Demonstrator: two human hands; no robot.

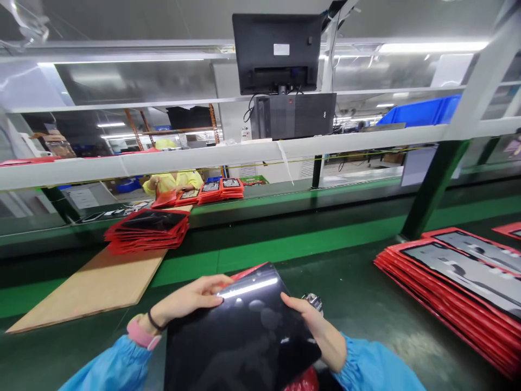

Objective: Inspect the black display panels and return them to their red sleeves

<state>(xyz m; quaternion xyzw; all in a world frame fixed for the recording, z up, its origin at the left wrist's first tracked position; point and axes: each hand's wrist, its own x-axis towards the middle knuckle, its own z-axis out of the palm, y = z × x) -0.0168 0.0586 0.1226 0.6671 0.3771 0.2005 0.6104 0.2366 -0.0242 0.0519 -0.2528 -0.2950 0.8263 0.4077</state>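
A glossy black screen panel is tilted up in front of me, reflecting a ceiling light. My left hand grips its upper left edge, thumb on the face and fingers behind. On the right edge, my right hand holds it with the thumb on the front; its other fingers are hidden behind. A red edge shows behind the panel's top, and red plastic shows below it. Just beyond my right hand, a small shiny metal object sits on the dark green bench.
Stacked panels in red bags stand at the right. Another red-bagged stack lies at the left on a brown board. A white rail crosses ahead, below a monitor. Across the bench, a person in yellow handles red bags.
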